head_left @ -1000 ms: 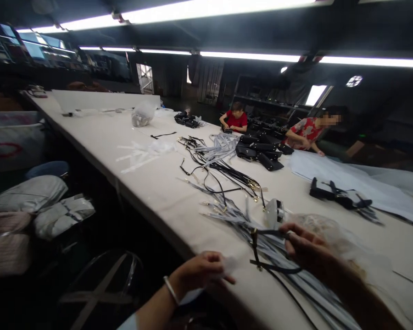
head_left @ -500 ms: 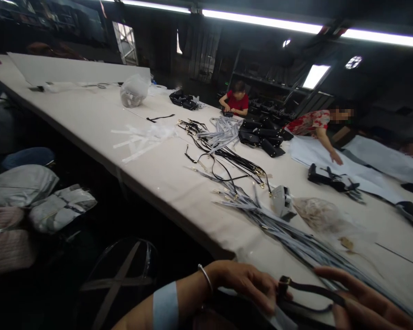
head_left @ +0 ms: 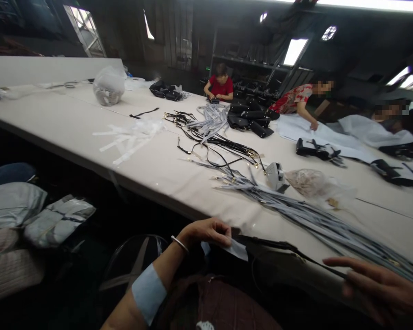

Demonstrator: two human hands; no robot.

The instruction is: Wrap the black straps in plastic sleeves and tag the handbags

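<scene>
My left hand (head_left: pixel 215 231), with a bracelet at its wrist, is closed in a pinch on a small white strip (head_left: pixel 238 250) that looks like paper or tape. A thin black strap (head_left: pixel 289 246) stretches from beside those fingertips along the table's front edge to my right hand (head_left: pixel 382 284). There the strap runs in between the fingers, with the index finger held out straight; the grip itself is partly blurred. Just beyond the hands, a long bundle of grey-wrapped straps (head_left: pixel 296 211) with metal ends lies on the table.
The pale table (head_left: pixel 151 178) bears loose black straps (head_left: pixel 223 144), white strips (head_left: pixel 127 137), black bag pieces (head_left: pixel 249 117), a grey dispenser-like block (head_left: pixel 275 176) and plastic bags (head_left: pixel 306 181). Two people work across it, another farther right. Wrapped bundles (head_left: pixel 60 220) and a stool (head_left: pixel 134 261) stand left.
My hands have moved apart, drawing the black strap from a loop into a long line. The white strip now shows clearly in my left fingers. The view has shifted right.
</scene>
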